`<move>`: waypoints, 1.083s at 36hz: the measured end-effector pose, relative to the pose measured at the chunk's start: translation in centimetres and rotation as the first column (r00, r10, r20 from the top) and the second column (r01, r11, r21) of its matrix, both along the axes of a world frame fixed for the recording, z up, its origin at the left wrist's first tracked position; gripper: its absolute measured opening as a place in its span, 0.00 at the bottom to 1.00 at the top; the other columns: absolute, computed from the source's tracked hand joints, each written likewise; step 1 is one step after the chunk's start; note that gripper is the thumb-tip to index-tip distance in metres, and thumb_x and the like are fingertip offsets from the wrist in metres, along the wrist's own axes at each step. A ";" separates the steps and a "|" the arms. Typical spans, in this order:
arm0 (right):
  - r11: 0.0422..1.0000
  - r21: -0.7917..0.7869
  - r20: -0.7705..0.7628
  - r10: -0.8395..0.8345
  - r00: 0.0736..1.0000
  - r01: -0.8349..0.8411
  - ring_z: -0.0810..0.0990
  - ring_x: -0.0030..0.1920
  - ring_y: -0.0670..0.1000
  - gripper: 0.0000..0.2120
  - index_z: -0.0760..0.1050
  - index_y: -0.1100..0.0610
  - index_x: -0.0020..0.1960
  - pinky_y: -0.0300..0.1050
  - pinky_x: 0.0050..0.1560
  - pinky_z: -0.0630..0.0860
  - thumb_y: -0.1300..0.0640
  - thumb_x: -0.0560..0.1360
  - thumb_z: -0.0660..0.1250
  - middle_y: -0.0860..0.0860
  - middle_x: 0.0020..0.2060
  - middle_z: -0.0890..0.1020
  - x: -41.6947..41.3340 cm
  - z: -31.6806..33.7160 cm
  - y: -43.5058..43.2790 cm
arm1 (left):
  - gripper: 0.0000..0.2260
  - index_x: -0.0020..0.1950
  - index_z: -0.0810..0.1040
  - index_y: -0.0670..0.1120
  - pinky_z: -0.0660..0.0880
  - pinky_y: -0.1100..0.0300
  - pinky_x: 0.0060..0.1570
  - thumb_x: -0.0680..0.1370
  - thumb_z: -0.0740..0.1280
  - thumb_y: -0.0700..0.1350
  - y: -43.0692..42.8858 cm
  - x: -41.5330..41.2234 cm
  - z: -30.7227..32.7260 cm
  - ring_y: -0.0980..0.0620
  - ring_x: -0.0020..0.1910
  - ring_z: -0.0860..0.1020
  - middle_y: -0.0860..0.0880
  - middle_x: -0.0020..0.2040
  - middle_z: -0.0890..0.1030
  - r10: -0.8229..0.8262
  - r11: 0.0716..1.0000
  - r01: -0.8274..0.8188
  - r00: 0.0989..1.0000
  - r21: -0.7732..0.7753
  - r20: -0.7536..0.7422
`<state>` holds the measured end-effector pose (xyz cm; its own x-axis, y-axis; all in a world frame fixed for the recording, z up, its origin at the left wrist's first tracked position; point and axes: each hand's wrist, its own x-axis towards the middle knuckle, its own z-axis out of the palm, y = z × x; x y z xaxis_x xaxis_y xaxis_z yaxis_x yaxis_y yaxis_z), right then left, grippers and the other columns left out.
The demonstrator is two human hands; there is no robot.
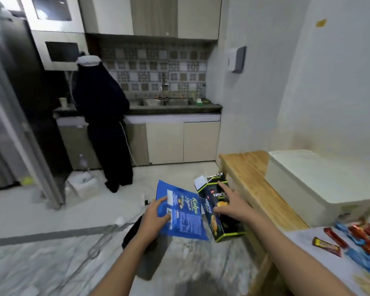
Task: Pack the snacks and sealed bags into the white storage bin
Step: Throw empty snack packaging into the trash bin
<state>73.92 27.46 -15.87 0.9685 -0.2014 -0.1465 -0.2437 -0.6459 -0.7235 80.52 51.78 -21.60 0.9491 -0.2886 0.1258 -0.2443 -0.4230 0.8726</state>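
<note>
A flat blue foil snack pouch (185,216) with printed text is held over the floor at about 6 o'clock from the picture's centre, pinched at its left edge between the thumb and curled fingers of the left hand (156,216). Just beside it, at its 3 o'clock, a dark cardboard biscuit box (212,210) with green trim and an open white top flap is gripped by the right hand (231,205), the index finger stretched along its face and the other fingers curled round it. The white rectangular plastic storage bin (320,182) is seen at 2 o'clock from the box, standing on a light wooden table top (254,182). At 5 o'clock from the bin, small red and blue wrapped snacks (359,238) are spread on a pale surface (308,248). Far off at 10 o'clock, a person in dark clothing (103,116) is seen at a kitchen counter (175,107).
</note>
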 end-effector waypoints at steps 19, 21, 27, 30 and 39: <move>0.929 0.205 -0.144 0.339 0.930 -0.308 0.67 0.54 0.50 0.46 0.51 0.45 0.75 0.42 0.53 0.68 0.57 0.67 0.74 0.51 0.58 0.61 38.6 -12.3 6.5 | 0.24 0.68 0.68 0.47 0.71 0.53 0.63 0.74 0.67 0.36 7.2 25.8 -10.8 0.53 0.62 0.70 0.48 0.64 0.69 0.476 0.872 -0.490 0.846 0.003 -0.238; 0.924 0.243 -0.170 0.341 0.925 -0.296 0.68 0.57 0.52 0.46 0.51 0.45 0.75 0.45 0.58 0.70 0.58 0.67 0.74 0.53 0.60 0.62 41.3 -14.8 7.1 | 0.24 0.69 0.68 0.47 0.70 0.52 0.64 0.74 0.67 0.35 7.2 27.8 -12.9 0.52 0.63 0.69 0.48 0.64 0.69 0.497 0.858 -0.512 0.818 0.026 -0.289; 0.921 0.310 -0.293 0.329 0.898 -0.236 0.69 0.59 0.53 0.49 0.52 0.41 0.74 0.49 0.60 0.72 0.55 0.62 0.76 0.52 0.60 0.65 45.2 -25.4 8.4 | 0.26 0.70 0.64 0.45 0.71 0.56 0.59 0.74 0.66 0.33 7.0 31.4 -22.0 0.51 0.62 0.69 0.51 0.61 0.65 0.516 0.842 -0.529 0.736 0.102 -0.438; 0.923 0.332 -0.385 0.319 0.866 -0.192 0.65 0.66 0.56 0.47 0.52 0.45 0.75 0.52 0.66 0.68 0.56 0.64 0.76 0.53 0.63 0.62 46.2 -31.7 8.9 | 0.27 0.71 0.63 0.45 0.72 0.56 0.56 0.75 0.66 0.33 7.0 32.7 -27.8 0.46 0.64 0.70 0.50 0.60 0.66 0.495 0.847 -0.517 0.689 0.119 -0.529; 0.935 0.356 -0.559 0.228 0.797 -0.018 0.60 0.71 0.55 0.45 0.50 0.47 0.76 0.46 0.65 0.64 0.56 0.68 0.74 0.53 0.70 0.57 48.7 -47.7 11.2 | 0.25 0.70 0.64 0.49 0.74 0.56 0.45 0.75 0.62 0.33 6.4 36.8 -42.5 0.47 0.55 0.73 0.47 0.64 0.66 0.461 0.868 -0.459 0.599 0.191 -0.654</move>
<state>122.64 38.70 -63.60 0.6873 0.0725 -0.7227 -0.6194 -0.4612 -0.6353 117.29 58.23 -64.13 0.7839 0.2105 -0.5841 0.6199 -0.3175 0.7176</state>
